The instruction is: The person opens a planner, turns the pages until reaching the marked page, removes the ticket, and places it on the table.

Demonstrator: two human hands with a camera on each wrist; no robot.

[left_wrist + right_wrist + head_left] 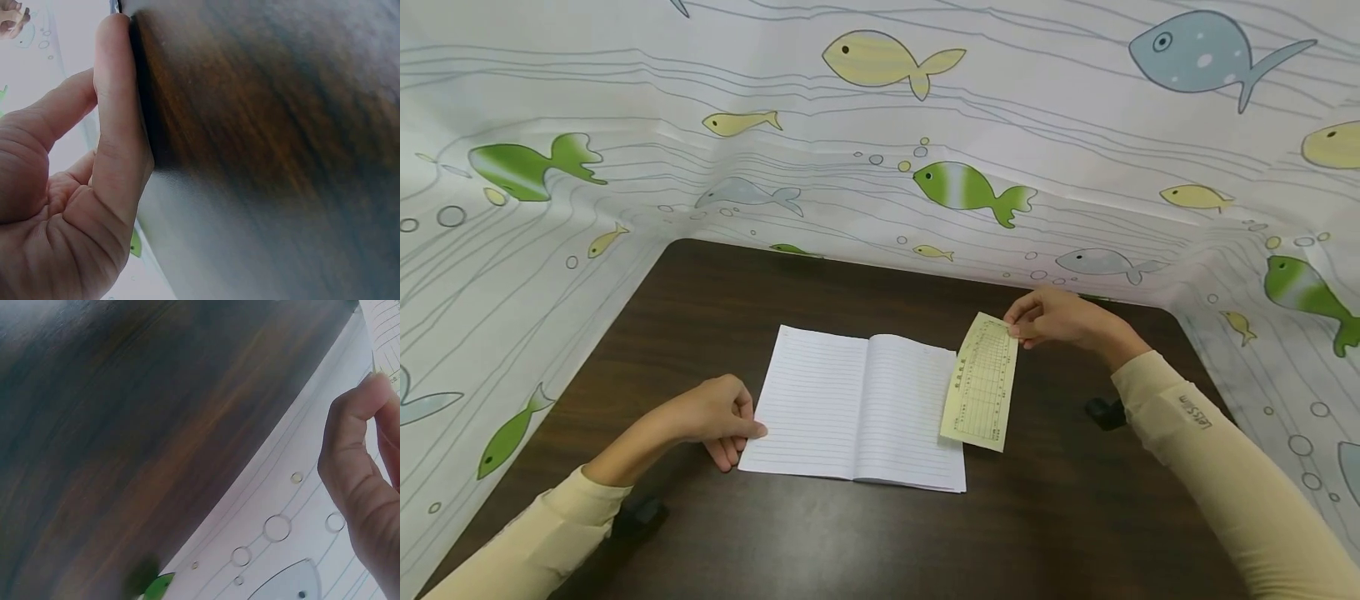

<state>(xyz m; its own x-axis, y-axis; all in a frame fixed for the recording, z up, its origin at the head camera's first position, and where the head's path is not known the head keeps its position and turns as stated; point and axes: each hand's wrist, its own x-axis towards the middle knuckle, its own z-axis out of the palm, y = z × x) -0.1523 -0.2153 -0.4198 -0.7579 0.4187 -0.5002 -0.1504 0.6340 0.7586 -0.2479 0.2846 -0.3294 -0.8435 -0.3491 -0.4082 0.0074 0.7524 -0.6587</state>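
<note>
A lined notebook [812,400] lies spread flat at its middle on the dark table. My left hand [727,418] holds its left edge near the lower corner, thumb on the page. In the left wrist view one straight finger of this left hand [115,106] lies along the tabletop. My right hand [1048,319] pinches the top right corner of a pale yellow printed form [981,383] with table lines and small characters. The form hangs tilted and overlaps the right page's outer edge. In the right wrist view, thumb and finger meet at the form's corner [387,337].
The brown wood-grain table [715,292] is bordered at the back and sides by a white sheet [850,125] printed with fish and bubbles. A dark strap piece [1105,412] shows under the right wrist, another [638,515] under the left.
</note>
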